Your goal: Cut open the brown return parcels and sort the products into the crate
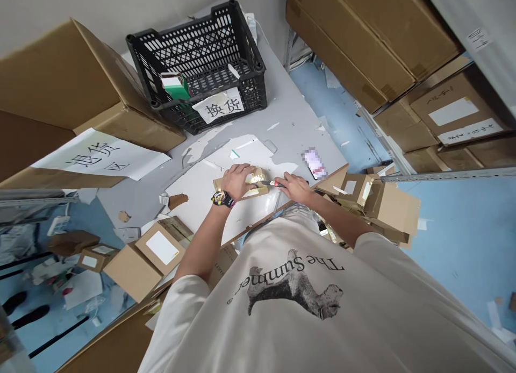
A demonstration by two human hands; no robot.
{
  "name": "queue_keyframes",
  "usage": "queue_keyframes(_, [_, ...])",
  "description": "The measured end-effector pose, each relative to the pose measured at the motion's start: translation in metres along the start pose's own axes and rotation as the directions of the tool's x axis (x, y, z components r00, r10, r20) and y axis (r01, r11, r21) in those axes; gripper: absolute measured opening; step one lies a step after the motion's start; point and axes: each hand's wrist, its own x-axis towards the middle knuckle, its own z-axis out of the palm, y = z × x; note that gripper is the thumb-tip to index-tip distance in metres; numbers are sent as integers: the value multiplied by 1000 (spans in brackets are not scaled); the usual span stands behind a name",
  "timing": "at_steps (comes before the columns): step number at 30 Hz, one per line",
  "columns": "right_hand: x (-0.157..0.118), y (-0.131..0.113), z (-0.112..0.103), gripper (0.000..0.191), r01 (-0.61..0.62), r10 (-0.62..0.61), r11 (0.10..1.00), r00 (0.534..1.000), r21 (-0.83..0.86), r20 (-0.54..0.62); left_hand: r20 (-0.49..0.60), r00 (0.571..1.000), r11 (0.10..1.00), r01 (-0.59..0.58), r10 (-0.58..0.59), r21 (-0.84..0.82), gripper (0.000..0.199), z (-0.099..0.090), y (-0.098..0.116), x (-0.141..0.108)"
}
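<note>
A small cardboard box (260, 190) with shiny clear tape lies near the front edge of the table (237, 214). My left hand (235, 180), with a watch on its wrist, grips the box's left part, and its palm hides some of it. In my right hand (294, 186) is a utility knife (277, 184) with a red and black handle, the fingers wrapped round it. Its blade points left and lies over the right part of the box. Whether the blade touches the tape I cannot tell.
Behind stands a black plastic crate (197, 56) holding a green-and-white box (176, 87). A large open carton (92, 93) is at the left, a phone (314, 164) at the right. Opened cartons (389, 209) lie right of the table; others (157, 249) lie left. Shelved boxes (374, 40) rise at the right.
</note>
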Motion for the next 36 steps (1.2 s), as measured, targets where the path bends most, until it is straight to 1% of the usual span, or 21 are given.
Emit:
queue_keyframes(2, [-1, 0, -1, 49, 1, -1, 1000, 1000, 7, 6, 67, 997, 998, -46, 43, 42, 65, 0, -3, 10])
queue_keyframes(5, [-1, 1, -2, 51, -3, 3, 1000, 1000, 9, 12, 147, 986, 995, -87, 79, 54, 66, 4, -7, 19])
queue_keyframes(7, [1, 2, -3, 52, 1, -1, 1000, 1000, 4, 15, 166, 981, 993, -110, 103, 33, 65, 7, -12, 20])
queue_keyframes(11, [7, 5, -3, 53, 13, -13, 1000, 1000, -8, 4, 130, 983, 991, -127, 131, -38, 53, 12, -22, 15])
queue_keyframes(15, [17, 0, -3, 56, 25, -25, 1000, 1000, -18, -7, 87, 989, 990, -114, 121, -80, 44, 18, -23, 6])
queue_keyframes(20, [23, -4, -4, 56, 34, -34, 999, 999, -17, -10, 27, 993, 989, -113, 116, -97, 42, 26, -19, -1])
queue_keyframes(26, [10, 15, -3, 50, -6, 5, 1000, 1000, -30, -23, -12, 993, 984, -122, 121, -130, 44, 30, -18, -4])
queue_keyframes(28, [9, 17, -1, 51, -6, 5, 999, 1000, -36, -26, -26, 993, 984, -119, 117, -130, 45, 31, -17, -5])
queue_keyframes(30, [12, 11, 1, 53, -3, 2, 999, 1000, -40, -28, -38, 993, 984, -120, 115, -134, 45, 32, -14, -6])
queue_keyframes(34, [26, -8, 3, 57, 2, -4, 1000, 999, -30, -51, -40, 990, 979, -138, 134, -150, 45, 37, -8, -10])
queue_keyframes(36, [32, -9, 1, 57, -15, 13, 1000, 998, -21, -69, -43, 989, 979, -146, 141, -145, 46, 39, -7, -12])
